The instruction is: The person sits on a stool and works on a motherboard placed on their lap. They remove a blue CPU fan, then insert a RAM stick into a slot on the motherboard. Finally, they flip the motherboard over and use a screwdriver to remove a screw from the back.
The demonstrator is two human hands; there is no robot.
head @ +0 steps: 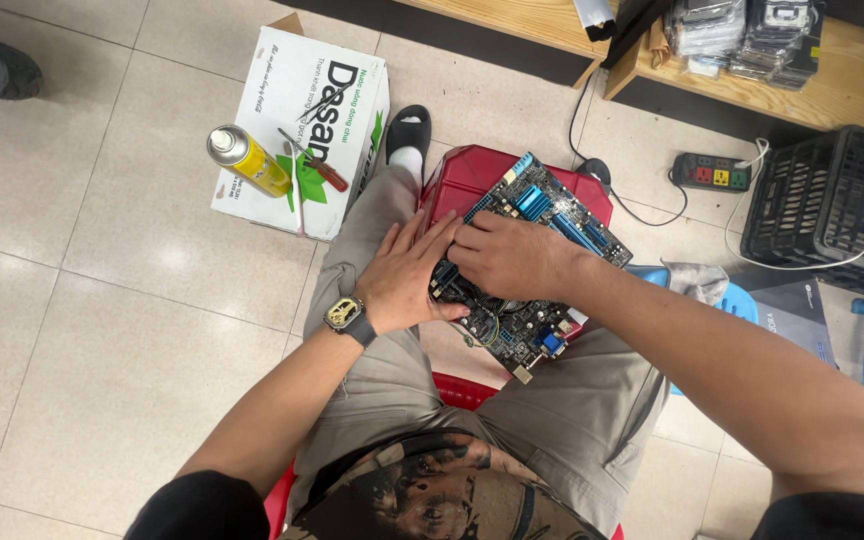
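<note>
Beside the yellow spray can [244, 158] and red-handled screwdriver [314, 164] on the white cardboard box [282, 110], the left hand [407, 275] lies flat, fingers spread, steadying the dark blue-slotted motherboard [542, 265] on the red plastic stool [472, 175], while the right hand [507, 255], curled, presses down; even, gentle pressure seems wise.

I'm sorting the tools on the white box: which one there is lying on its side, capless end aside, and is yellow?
The yellow spray can, lying on the cardboard box left of the red-handled screwdriver, which is thin.
</note>
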